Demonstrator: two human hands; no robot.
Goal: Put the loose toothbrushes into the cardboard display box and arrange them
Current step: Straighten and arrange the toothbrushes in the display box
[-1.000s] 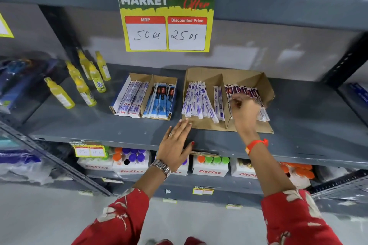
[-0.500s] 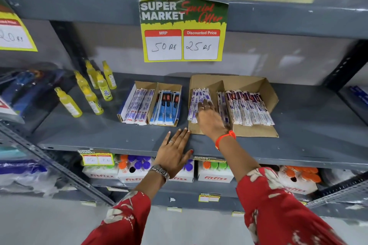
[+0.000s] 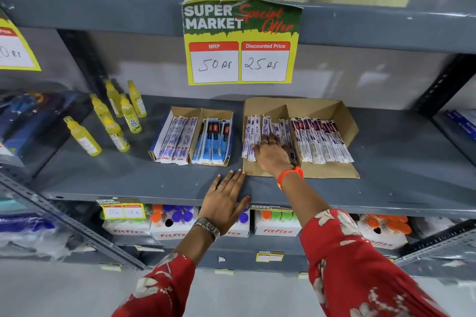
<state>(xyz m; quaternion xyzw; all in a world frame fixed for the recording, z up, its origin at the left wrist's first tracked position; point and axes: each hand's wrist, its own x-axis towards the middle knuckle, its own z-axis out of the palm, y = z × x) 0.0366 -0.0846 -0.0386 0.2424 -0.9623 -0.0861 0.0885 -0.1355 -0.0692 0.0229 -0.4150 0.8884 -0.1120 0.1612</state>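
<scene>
Toothbrushes (image 3: 260, 134) in the box (image 3: 304, 110) look light and slippery in wrappers; right hand (image 3: 273, 154) presses flat on them, left hand (image 3: 224, 203) rests open on the shelf (image 3: 144, 175)

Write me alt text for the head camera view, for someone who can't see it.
A person's right hand presses on packaged toothbrushes in the left compartment of a cardboard display box on a grey shelf, while the left hand lies flat on the shelf edge. A price sign hangs above.
</scene>
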